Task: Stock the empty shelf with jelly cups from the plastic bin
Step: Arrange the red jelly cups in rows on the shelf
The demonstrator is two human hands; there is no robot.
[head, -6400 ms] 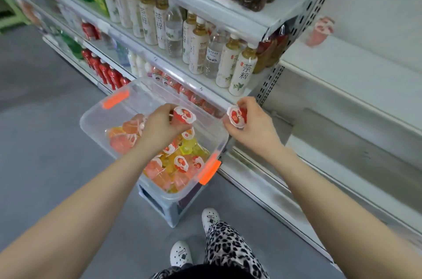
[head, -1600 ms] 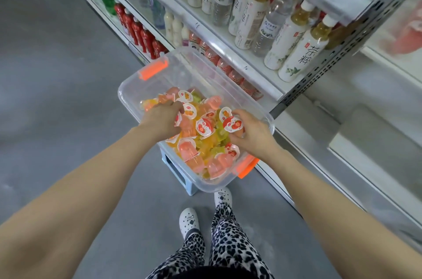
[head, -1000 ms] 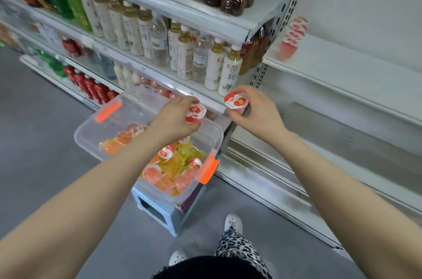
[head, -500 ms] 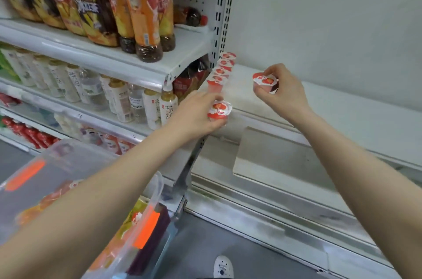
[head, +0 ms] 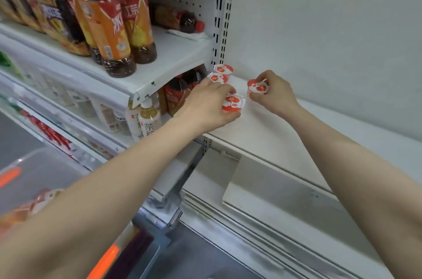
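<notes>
My left hand (head: 209, 105) grips a red-lidded jelly cup (head: 233, 102) low over the left end of the white shelf (head: 319, 127). To its right, my right hand (head: 272, 93) pinches a second jelly cup (head: 258, 87) just above the shelf board. A short row of jelly cups (head: 219, 74) stands behind my left hand against the shelf's left upright; part of the row is hidden by that hand. The clear plastic bin (head: 45, 178) with orange latches sits blurred at the lower left, with a few cups visible inside.
Tall iced-tea bottles (head: 114, 27) crowd the shelf to the upper left, with smaller tea bottles (head: 146, 118) below. A perforated upright (head: 222, 18) divides the two bays. A lower white shelf (head: 285, 205) and grey floor (head: 196, 256) lie beneath my arms.
Both hands carried a cup each up from the bin to the white shelf. Over the last half second they dropped lower, close to the board beside the standing row.
</notes>
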